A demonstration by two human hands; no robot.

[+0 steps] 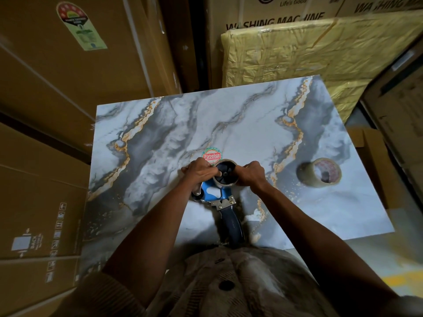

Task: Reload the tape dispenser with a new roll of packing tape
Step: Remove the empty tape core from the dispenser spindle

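both your hands work at a blue tape dispenser (216,195) lying on the marble-patterned counter (160,138). your left hand (198,171) and right hand (250,174) curl their fingers around the nearly spent roll (225,175) on its hub. one fuller roll of packing tape (319,172) lies well apart to your right.

Left hand (198,170) and right hand (250,173) cover both sides of the tape dispenser (220,195) spool; fingertips hidden. Dispenser handle end lost behind shirt (229,282). Washing-machine carton (274,17) lettering cut by top edge.
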